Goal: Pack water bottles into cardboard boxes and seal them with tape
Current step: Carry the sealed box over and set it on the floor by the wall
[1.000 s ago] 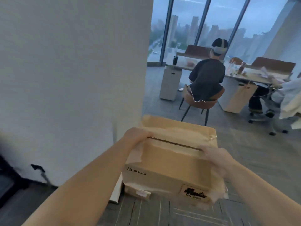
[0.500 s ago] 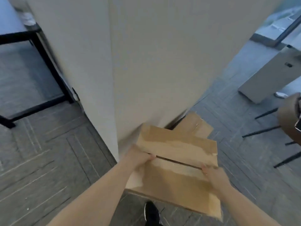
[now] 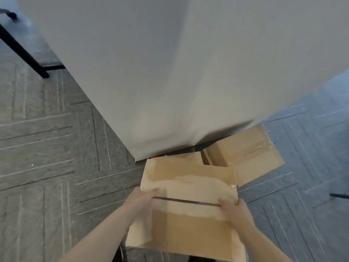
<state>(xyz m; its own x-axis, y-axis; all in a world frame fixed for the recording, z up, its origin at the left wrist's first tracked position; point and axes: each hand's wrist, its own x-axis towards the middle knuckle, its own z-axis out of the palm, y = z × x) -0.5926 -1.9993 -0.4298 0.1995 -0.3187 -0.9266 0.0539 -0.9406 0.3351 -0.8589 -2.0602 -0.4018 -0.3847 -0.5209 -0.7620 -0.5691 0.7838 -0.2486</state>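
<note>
I hold a closed cardboard box in front of me, above the floor. Its two top flaps meet at a dark seam, with torn, pale patches on either side. My left hand grips the box at the seam's left end. My right hand grips it at the seam's right end. A second cardboard box lies on the floor just beyond, against the foot of a white pillar, its top taped. No water bottles or tape roll are in view.
A wide white pillar fills the upper middle, close ahead. Grey patterned carpet spreads left and right of it. A black table leg slants at the upper left.
My view has swung down from the room with seated people to the pillar's foot. The box in my hands has come lower and closer to the second box on the floor.
</note>
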